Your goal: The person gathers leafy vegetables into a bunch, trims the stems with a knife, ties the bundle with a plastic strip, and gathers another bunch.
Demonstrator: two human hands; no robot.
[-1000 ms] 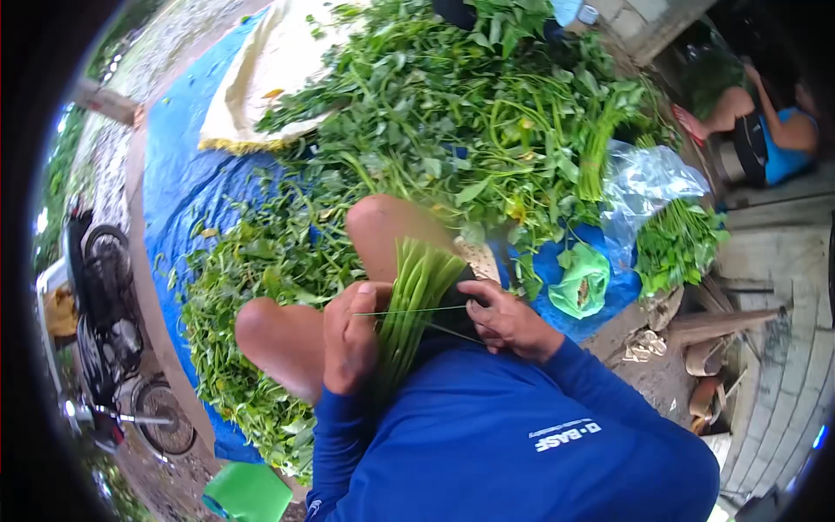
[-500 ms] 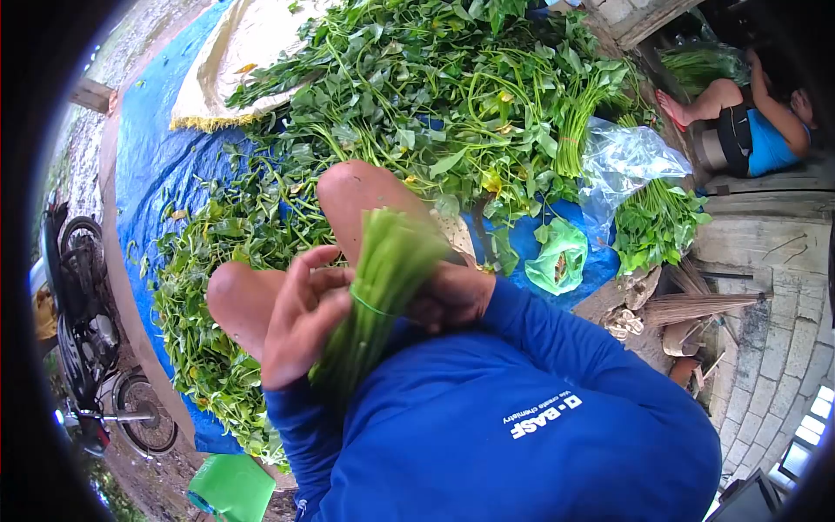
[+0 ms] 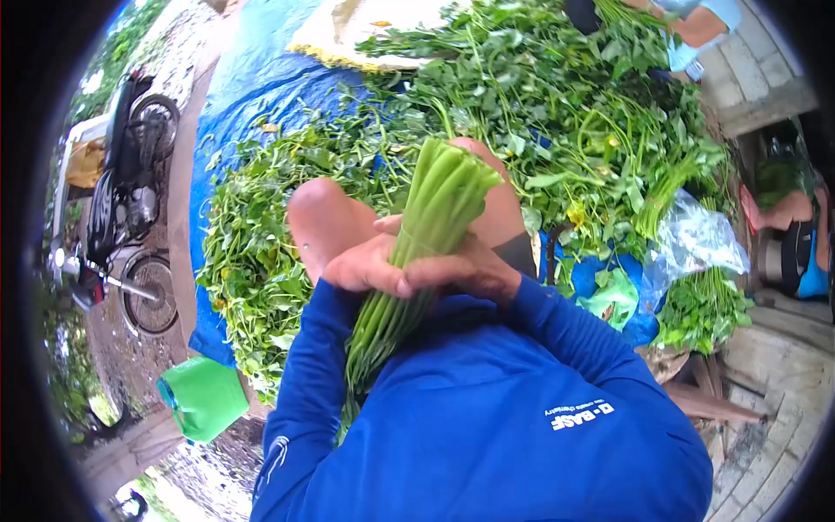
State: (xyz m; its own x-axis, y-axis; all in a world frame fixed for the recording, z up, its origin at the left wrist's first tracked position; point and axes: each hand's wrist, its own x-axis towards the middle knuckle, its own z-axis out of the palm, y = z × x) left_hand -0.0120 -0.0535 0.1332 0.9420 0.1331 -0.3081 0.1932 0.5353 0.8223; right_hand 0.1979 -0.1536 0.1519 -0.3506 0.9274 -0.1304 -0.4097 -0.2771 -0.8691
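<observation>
A bundle of long green stems stands tilted in front of my blue shirt, its cut ends up and its leafy ends down by my lap. My left hand is wrapped round its left side, with the thumb across the front. My right hand grips the bundle from the right, its fingertips close to the left thumb. A thin tie round the stems is barely visible above the hands. Part of the right hand lies behind the bundle.
Leafy greens lie heaped on a blue tarp. A clear plastic bag, a green bag and a leafy bundle are at the right. People sit at the upper right and right edge. A green container and motorcycle are left.
The thread held stretched across the stems earlier is now round the bundle. My left hand, open half a second ago, has closed on the stems beside the right. The view has shifted.
</observation>
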